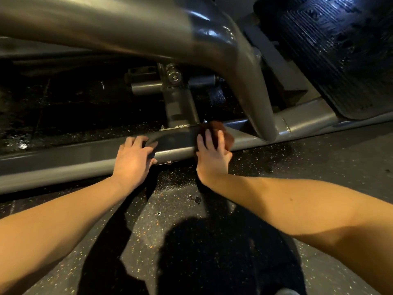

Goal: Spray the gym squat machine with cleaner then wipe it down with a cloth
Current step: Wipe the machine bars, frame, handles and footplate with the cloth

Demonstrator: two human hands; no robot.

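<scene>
Grey painted steel makes up the machine (306, 121), seen from close above. Its bottom rail (63, 165) lies low on the floor (319, 158), and its long axis runs from the lower left up toward the right edge. A thick tube (127, 24) crosses the top from the left, bends downward and meets the rail right of centre. Behind the rail a short post (180, 107) rises to a pivot with a shiny bolt (174, 77). The black ribbed footplate (340, 50) fills the upper right corner, tilted, with its lower edge near the rail.

The cloth (214, 127), rust-brown and bunched into a wad, sits on top of the rail just left of where the tube joins it. As a wad it shows no clear long axis. The right hand (211, 157) grasps it, fingers pointing away from the person over the wad and thumb out at its lower right edge, pressing it against the steel. The left hand (133, 155) rests on the same rail a little to the left, apart from the right hand. It is relaxed and unclenched, with fingers draped over the top and thumb on the near face.

A small tab (169, 162) under the rail between the hands is too small to read. The floor is dark speckled rubber, crossed by the person's shadow.
</scene>
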